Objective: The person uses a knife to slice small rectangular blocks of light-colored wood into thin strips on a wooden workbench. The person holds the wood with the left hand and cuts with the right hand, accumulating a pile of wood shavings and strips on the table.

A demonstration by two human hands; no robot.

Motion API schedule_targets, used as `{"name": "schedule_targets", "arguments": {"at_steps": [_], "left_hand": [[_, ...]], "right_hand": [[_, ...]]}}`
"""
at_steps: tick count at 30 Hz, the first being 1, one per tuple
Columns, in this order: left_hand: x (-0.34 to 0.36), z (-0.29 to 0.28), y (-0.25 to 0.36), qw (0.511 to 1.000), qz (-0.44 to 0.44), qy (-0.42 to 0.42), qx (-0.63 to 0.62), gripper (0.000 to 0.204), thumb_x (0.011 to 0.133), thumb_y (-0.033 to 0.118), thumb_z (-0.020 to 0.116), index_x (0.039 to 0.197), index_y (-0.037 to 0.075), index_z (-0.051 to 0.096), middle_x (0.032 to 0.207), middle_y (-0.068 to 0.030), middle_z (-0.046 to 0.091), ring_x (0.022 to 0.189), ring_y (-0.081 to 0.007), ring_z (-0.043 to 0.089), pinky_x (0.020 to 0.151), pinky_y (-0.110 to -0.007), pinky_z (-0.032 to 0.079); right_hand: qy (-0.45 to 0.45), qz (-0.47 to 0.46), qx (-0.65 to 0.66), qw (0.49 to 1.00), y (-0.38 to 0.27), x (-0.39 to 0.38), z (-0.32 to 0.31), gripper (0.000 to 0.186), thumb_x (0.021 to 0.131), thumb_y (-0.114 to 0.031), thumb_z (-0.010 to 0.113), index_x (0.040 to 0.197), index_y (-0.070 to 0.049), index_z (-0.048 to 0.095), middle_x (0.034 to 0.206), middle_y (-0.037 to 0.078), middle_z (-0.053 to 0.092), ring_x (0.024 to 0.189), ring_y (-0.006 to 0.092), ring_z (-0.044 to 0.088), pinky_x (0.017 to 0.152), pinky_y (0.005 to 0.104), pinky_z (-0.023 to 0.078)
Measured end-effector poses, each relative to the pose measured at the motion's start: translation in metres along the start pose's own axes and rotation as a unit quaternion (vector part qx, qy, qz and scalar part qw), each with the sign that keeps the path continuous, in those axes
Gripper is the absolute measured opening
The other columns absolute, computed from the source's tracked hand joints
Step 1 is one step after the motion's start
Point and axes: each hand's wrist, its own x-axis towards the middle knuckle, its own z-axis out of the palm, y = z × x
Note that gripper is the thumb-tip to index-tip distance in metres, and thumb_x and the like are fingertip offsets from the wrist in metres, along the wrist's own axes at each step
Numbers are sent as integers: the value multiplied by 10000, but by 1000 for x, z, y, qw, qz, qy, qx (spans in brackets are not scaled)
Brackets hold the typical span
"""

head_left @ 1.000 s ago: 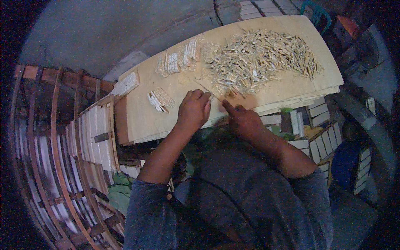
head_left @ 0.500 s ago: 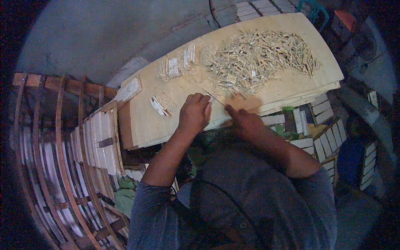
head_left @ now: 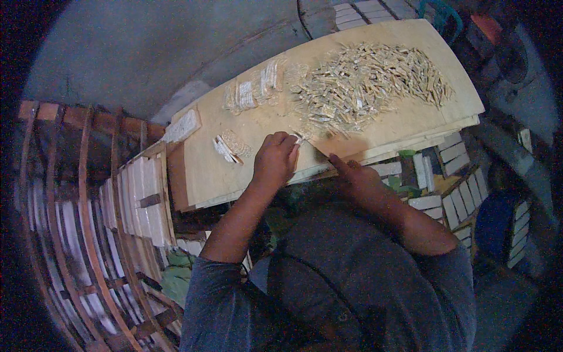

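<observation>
A: Head view: left hand point(head_left: 275, 159) was curled shut on a small pale stick point(head_left: 298, 138), at the near edge of the board point(head_left: 205, 170).

B: Right hand point(head_left: 352, 176)?

A: Just beside it, lower right, fingers reaching toward the same stick. Couldn't tell if it gripped anything.

B: And the stock?

A: Big pile of sticks point(head_left: 369, 82) lay up and right of both hands, long axis along the board. Left hand nearer its near tip. Small bundle point(head_left: 226, 149) sat left of the left hand.

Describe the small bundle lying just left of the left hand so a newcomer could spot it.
Start at the pale wooden board with the big heap of light slivers. Just left of the left hand lies a small bundle, alone on bare board, apart from the bundles at the far edge.
</observation>
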Motion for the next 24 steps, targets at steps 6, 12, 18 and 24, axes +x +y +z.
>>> {"name": "schedule_targets", "arguments": {"at_steps": [6, 12, 18, 24], "left_hand": [[-1, 0, 2, 1000, -11, -9, 25, 206, 926, 140, 718, 1111, 52, 707, 1067, -140, 677, 980, -354, 650, 848, -474, 563], [-4, 1, -2, 1000, 1, 12, 3, 209, 929, 144, 704, 1112, 45, 705, 1058, -135, 675, 978, -354, 646, 839, -476, 563], [-4, -6, 5, 1000, -1, 2, 11, 235, 889, 116, 712, 1112, 40, 710, 1053, -140, 667, 984, -363, 640, 845, -475, 561], [-4, -6, 6, 1000, -9, -7, 23, 234, 879, 116, 716, 1100, 38, 711, 1045, -148, 667, 981, -366, 639, 852, -471, 560]], "right_hand": [[20, -20, 27, 999, -27, 33, -13, 681, 973, -164, 621, 1609, -143, 378, 1108, 263, 669, 913, 462, 715, 791, 565, 589], [46, -19, 16, 999, -4, 15, 8, 696, 950, -134, 649, 1597, -138, 392, 1082, 245, 677, 844, 453, 719, 729, 556, 597], [44, -41, 15, 998, -11, 8, -7, 695, 950, -142, 648, 1597, -140, 392, 1063, 245, 683, 827, 456, 717, 705, 547, 594], [9, 0, -1, 1000, -25, 42, 3, 702, 948, -153, 649, 1601, -152, 392, 1108, 254, 680, 868, 461, 715, 770, 542, 591]]}}
